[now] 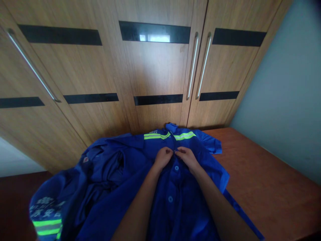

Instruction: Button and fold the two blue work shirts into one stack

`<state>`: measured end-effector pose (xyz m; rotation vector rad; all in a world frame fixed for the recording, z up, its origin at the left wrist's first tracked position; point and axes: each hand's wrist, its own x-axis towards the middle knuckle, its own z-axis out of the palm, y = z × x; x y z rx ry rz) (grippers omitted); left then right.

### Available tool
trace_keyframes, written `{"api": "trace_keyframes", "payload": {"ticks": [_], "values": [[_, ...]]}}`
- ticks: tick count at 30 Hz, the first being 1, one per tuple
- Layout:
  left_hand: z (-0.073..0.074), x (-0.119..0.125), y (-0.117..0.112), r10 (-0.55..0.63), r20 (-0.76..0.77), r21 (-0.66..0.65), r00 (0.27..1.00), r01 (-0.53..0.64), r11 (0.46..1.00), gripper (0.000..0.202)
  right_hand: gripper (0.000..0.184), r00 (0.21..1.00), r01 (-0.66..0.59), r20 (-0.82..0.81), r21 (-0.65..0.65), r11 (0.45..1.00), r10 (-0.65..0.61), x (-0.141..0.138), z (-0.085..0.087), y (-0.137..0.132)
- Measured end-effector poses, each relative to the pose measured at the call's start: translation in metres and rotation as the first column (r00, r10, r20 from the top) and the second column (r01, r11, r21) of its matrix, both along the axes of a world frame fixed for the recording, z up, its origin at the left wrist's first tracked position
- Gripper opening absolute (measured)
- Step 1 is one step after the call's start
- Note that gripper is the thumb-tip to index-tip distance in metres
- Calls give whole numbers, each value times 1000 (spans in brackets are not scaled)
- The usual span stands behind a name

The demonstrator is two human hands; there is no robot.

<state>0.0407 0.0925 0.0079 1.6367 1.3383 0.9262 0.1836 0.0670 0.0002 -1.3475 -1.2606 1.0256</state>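
A blue short-sleeved work shirt (160, 144) with yellow-green reflective stripes lies front side up, its collar towards the wardrobe. My left hand (164, 156) and my right hand (186, 156) meet at its front placket, fingertips pinched close together on the cloth. Whatever button sits between the fingertips is hidden. Just below the hands a round button (177, 168) shows on the placket, and a lower button (170, 199) lies nearer to me. Above them, the shirt front parts slightly below the collar.
More blue clothing (100, 174) is heaped at the left, with a striped, lettered piece (47, 214) at its near end. Behind stands a wooden wardrobe (155, 70) with long metal handles. The reddish-brown surface (260, 177) extends right to a pale wall (288, 100).
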Motion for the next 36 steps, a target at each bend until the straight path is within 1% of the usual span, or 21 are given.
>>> {"api": "trace_keyframes", "payload": {"ticks": [3,8,13,15,18,23,26,29,33,36], "values": [[2,0,1,-2,98,-69,995,8,998,11,26,998,-12,-62,-6,1000,12,-3,3,-2],[7,1,-2,-9,201,-134,980,37,990,13,28,988,-26,-156,-38,999,20,-4,6,-5],[10,-2,-5,-38,270,-175,962,88,981,6,27,977,-39,-211,-63,997,25,-2,9,-9],[11,-3,-6,-29,289,-179,957,84,980,6,28,976,-39,-214,-62,997,25,-3,12,-10],[13,-3,-7,1,313,-180,950,59,982,12,29,980,-44,-194,-45,998,34,-4,13,-11],[13,-4,-7,56,340,-192,939,11,981,24,26,997,-18,-81,7,1000,18,-7,7,-5],[12,-2,-6,75,323,-191,944,-12,981,26,22,1000,20,-7,41,999,-20,-7,0,0],[11,1,-6,87,259,-153,962,-49,987,21,21,999,47,25,54,997,-49,-7,-5,3],[11,4,-6,141,106,-24,984,-139,990,11,24,999,50,-13,34,998,-50,-6,-3,0],[15,2,-10,197,-38,99,980,-192,976,6,26,995,50,-82,3,999,-50,-4,4,-4]]}}
